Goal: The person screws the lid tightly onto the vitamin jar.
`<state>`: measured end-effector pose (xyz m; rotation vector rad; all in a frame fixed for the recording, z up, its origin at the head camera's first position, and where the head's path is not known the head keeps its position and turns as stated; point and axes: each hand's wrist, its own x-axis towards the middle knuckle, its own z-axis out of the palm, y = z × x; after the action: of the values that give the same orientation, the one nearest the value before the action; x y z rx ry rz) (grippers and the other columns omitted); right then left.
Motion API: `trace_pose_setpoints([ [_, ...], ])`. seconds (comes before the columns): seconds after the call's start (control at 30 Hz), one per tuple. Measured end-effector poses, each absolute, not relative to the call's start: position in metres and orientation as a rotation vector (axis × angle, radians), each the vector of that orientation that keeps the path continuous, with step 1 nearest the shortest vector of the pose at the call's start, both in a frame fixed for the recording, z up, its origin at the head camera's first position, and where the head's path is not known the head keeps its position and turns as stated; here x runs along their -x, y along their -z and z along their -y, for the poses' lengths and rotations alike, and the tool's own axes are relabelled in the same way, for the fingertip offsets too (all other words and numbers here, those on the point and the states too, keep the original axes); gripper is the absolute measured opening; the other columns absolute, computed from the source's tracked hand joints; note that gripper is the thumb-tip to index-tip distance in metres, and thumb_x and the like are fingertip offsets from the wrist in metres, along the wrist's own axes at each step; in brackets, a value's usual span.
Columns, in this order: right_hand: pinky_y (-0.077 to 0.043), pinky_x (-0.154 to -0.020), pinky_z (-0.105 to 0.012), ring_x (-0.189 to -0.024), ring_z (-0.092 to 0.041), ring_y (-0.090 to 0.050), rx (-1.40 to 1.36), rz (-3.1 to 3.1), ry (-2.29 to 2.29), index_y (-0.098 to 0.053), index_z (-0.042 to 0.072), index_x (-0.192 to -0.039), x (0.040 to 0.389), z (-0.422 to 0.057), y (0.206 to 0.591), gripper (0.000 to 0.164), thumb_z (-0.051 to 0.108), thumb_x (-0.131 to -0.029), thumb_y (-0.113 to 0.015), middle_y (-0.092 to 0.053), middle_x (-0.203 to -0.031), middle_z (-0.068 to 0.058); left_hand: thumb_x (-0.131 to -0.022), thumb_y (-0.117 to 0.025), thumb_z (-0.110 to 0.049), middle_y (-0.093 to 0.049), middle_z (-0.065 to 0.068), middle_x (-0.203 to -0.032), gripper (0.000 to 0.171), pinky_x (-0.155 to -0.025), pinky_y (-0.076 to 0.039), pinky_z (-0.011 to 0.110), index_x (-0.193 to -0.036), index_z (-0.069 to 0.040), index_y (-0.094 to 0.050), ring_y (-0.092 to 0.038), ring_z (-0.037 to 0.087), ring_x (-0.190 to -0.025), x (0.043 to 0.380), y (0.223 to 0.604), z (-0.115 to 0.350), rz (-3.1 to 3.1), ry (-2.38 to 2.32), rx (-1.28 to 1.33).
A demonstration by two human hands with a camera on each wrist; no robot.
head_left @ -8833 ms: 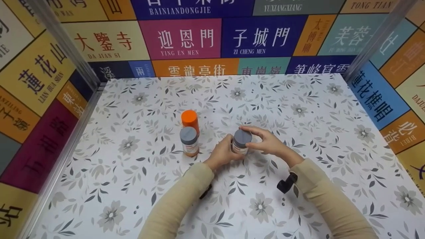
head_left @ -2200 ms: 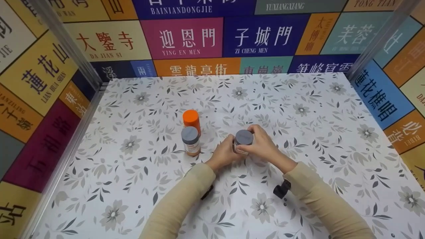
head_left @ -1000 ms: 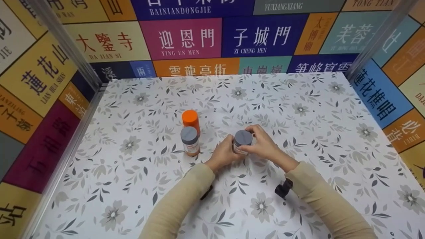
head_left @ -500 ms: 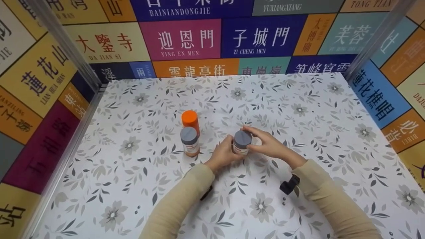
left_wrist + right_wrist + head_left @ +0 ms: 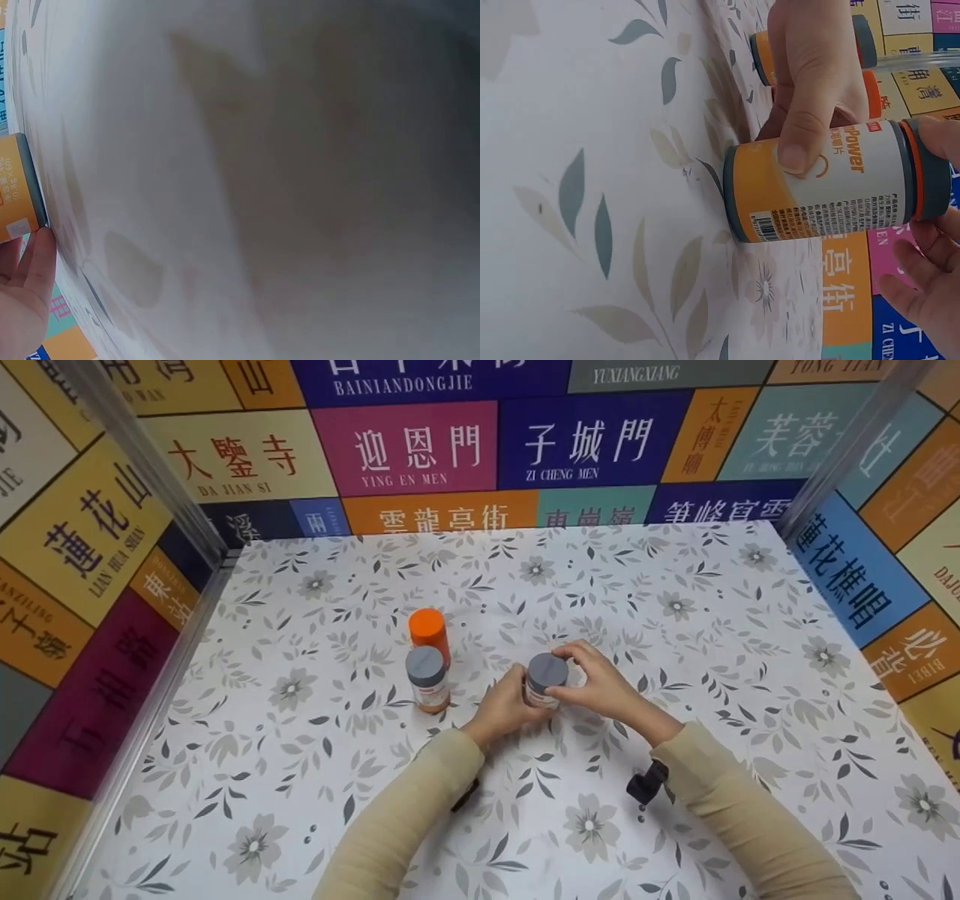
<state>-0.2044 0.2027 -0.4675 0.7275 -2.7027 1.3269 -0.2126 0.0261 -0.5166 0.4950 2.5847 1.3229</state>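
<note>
A supplement bottle (image 5: 832, 184) with a grey cap (image 5: 548, 669) stands upright on the patterned tabletop. Its label is white and orange, and an orange ring shows just below the cap. My left hand (image 5: 502, 706) wraps round the bottle's body from the left. With thumb and fingertips, my right hand (image 5: 607, 690) pinches the cap from the right. In the left wrist view, part of the bottle (image 5: 16, 187) and the fingers of my left hand (image 5: 30, 292) appear at the left edge.
Left of my hands stands a second grey-capped bottle (image 5: 429, 681). Right behind it is an orange-topped bottle (image 5: 427, 624), partly hidden. Panels with printed lettering (image 5: 409, 446) enclose the floral table (image 5: 360, 780) at the back and sides.
My right hand has shifted its fingers round the cap several times, its wrist swinging in and out. My left hand and the bottle stay in place; the other bottles have not moved.
</note>
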Motion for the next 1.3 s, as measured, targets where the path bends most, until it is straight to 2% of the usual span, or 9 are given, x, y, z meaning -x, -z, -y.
trace_pose_setpoints([
  [0.47,-0.036,-0.086,-0.043,-0.095,-0.032,-0.047,-0.453,2.58,-1.212,-0.051,-0.004,-0.103,0.195,-0.18,0.479,0.048,0.015,-0.065,-0.073,-0.052,-0.099,-0.018,-0.067,-0.077,-0.018,-0.059,0.008,-0.1,0.048,-0.084,-0.045,0.031,-0.103,-0.007,-0.046,-0.056,0.019,-0.092,0.21,0.516,-0.027,-2.645,-1.334,-0.495],
  [0.77,-0.036,-0.084,-0.041,-0.094,-0.029,-0.045,-0.293,2.587,-1.249,-0.05,-0.003,-0.104,0.192,-0.172,0.483,0.051,0.018,-0.063,-0.071,-0.05,-0.1,-0.017,-0.068,-0.076,-0.019,-0.059,0.008,-0.099,0.046,-0.083,-0.045,0.032,-0.102,-0.007,-0.046,-0.056,0.02,-0.091,0.207,0.516,-0.03,-2.671,-1.311,-0.445],
  [1.13,-0.038,-0.088,-0.044,-0.099,-0.029,-0.051,-0.418,2.625,-1.303,-0.051,-0.002,-0.11,0.193,-0.181,0.48,0.05,0.016,-0.07,-0.076,-0.054,-0.105,-0.015,-0.069,-0.078,-0.024,-0.06,0.009,-0.105,0.053,-0.088,-0.044,0.033,-0.108,-0.005,-0.047,-0.057,0.021,-0.097,0.206,0.516,-0.026,-2.66,-1.333,-0.438],
  [1.3,-0.041,-0.088,-0.046,-0.099,-0.029,-0.053,-0.469,2.598,-1.34,-0.05,-0.003,-0.112,0.192,-0.185,0.478,0.052,0.011,-0.071,-0.076,-0.056,-0.105,-0.015,-0.073,-0.075,-0.02,-0.057,0.012,-0.115,0.057,-0.096,-0.041,0.034,-0.118,-0.003,-0.045,-0.054,0.023,-0.108,0.203,0.511,-0.026,-2.669,-1.293,-0.502],
])
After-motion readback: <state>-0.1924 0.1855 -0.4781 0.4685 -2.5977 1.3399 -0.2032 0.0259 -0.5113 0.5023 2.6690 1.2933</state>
